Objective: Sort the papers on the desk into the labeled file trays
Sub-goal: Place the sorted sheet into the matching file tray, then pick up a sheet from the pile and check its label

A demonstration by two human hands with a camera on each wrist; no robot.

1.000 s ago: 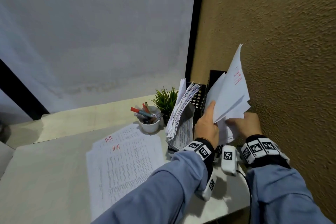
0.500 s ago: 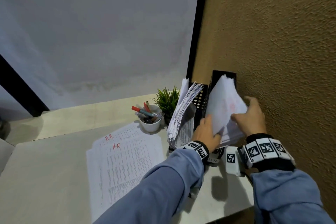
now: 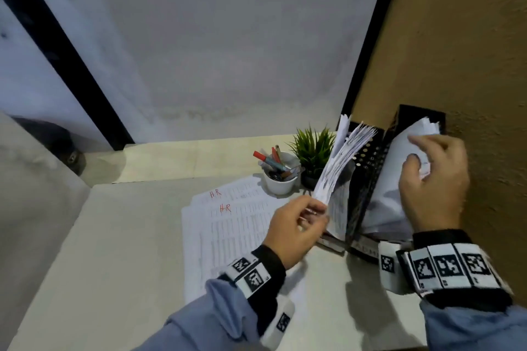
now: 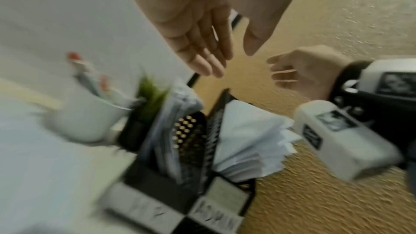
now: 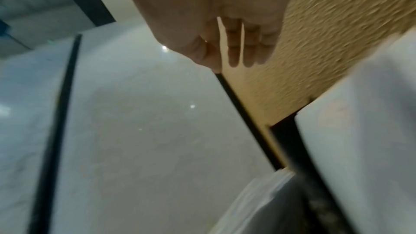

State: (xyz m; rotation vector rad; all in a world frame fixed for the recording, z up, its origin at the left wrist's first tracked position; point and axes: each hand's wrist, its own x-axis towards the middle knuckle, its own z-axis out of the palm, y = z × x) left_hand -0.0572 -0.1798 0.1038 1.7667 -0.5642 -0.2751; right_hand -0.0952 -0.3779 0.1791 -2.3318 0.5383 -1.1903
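Observation:
Two black upright file trays stand at the desk's right end against the brown wall. The right tray [image 3: 368, 196], labelled ADMIN [image 4: 216, 220], holds a fanned bunch of white sheets [image 3: 390, 174]. The left tray [image 4: 191, 141] holds a leaning stack of printed sheets [image 3: 339, 162]. My right hand [image 3: 416, 151] hovers over the right tray's sheets with relaxed fingers, holding nothing; its fingers [image 5: 234, 45] look straight. My left hand [image 3: 316, 216] is empty, loosely curled, beside the left tray's stack. A pile of printed papers marked "H-R" in red [image 3: 233, 231] lies flat on the desk.
A white mug of pens [image 3: 281, 179] and a small green plant [image 3: 312, 151] stand behind the flat pile, left of the trays. The rough brown wall [image 3: 470, 65] closes the right side. The pale desk [image 3: 114, 251] stretches left; its front edge runs below my arms.
A second ago both hands held a bunch of white sheets up above the right tray. The sheets went down into that tray, both hands let go, and my left hand drew back leftward.

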